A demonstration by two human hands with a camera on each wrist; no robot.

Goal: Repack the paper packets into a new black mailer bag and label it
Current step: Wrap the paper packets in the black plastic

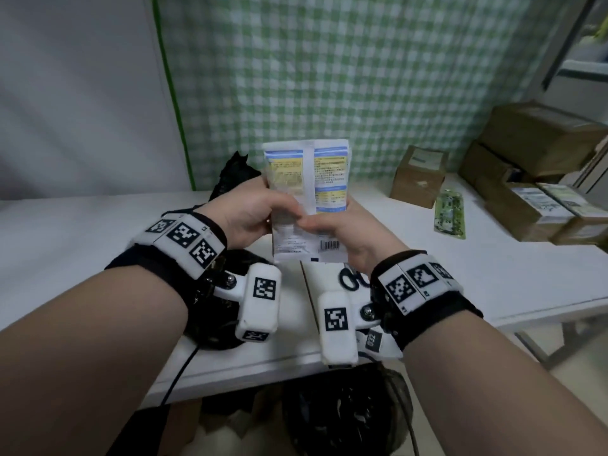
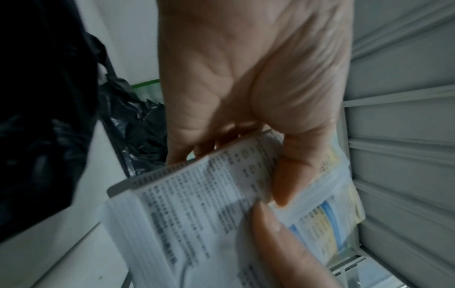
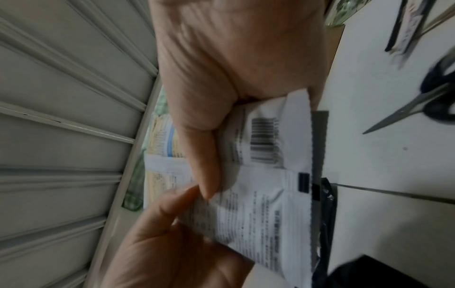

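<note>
I hold a stack of white paper packets [image 1: 307, 195] with blue and yellow print upright above the white table [image 1: 82, 245], with both hands. My left hand [image 1: 260, 213] grips the left edge, thumb on the front face. My right hand [image 1: 334, 230] grips the lower right edge near the barcode, thumb on the front. In the left wrist view the left hand [image 2: 278, 175] presses its thumb on the fanned packets [image 2: 192, 218]. In the right wrist view the right hand [image 3: 206, 159] pinches the packets [image 3: 265, 198]. A crumpled black bag [image 1: 233, 174] lies behind the packets. More black plastic [image 1: 223, 327] lies under my left wrist.
Scissors [image 1: 350, 279] with black handles lie on the table under my right wrist, seen also in the right wrist view [image 3: 416, 107]. Brown cardboard boxes [image 1: 418, 177] stand at the back right, with a green printed packet [image 1: 449, 213] beside them. A checked curtain [image 1: 329, 77] hangs behind.
</note>
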